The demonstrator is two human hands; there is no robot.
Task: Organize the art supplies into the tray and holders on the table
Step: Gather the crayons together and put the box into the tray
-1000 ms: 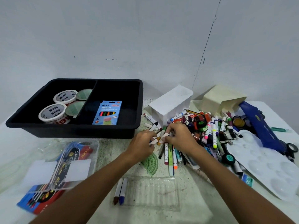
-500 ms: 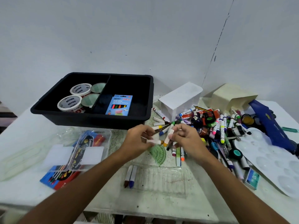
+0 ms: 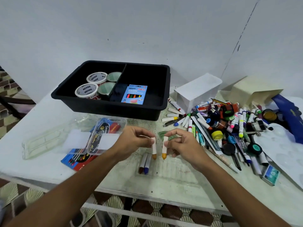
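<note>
Lifted clear of the marker heap (image 3: 229,128) since a second ago: two paper-wrapped oil pastels, one per hand, now hanging tips down above the clear plastic pastel tray (image 3: 172,171) at the table's near edge. Half a second ago, still bunched with other sticks between both hands; now separated, side by side, close but apart. Likely meaning for the task: sorting over for this pair, slotting next, beside the brown and blue pastels (image 3: 144,163) already lying in the tray's left grooves.

Left hand (image 3: 132,141): thumb and forefinger pinched narrowly on the white wrapper top of an ochre-tipped pastel (image 3: 154,149), remaining fingers curled loosely. Right hand (image 3: 183,143): same narrow pinch on a yellow-orange-tipped pastel (image 3: 164,149), other fingers tucked beneath.

Behind, against the wall: black divided tray (image 3: 91,106), with tape rolls (image 3: 91,84) in its left compartment and a blue neon pencil box (image 3: 134,94) in its right. White holder (image 3: 196,90) and cream holder (image 3: 252,90) tipped beside the heap. Left of the hands, a clear case (image 3: 96,138) over a pencil pack.
</note>
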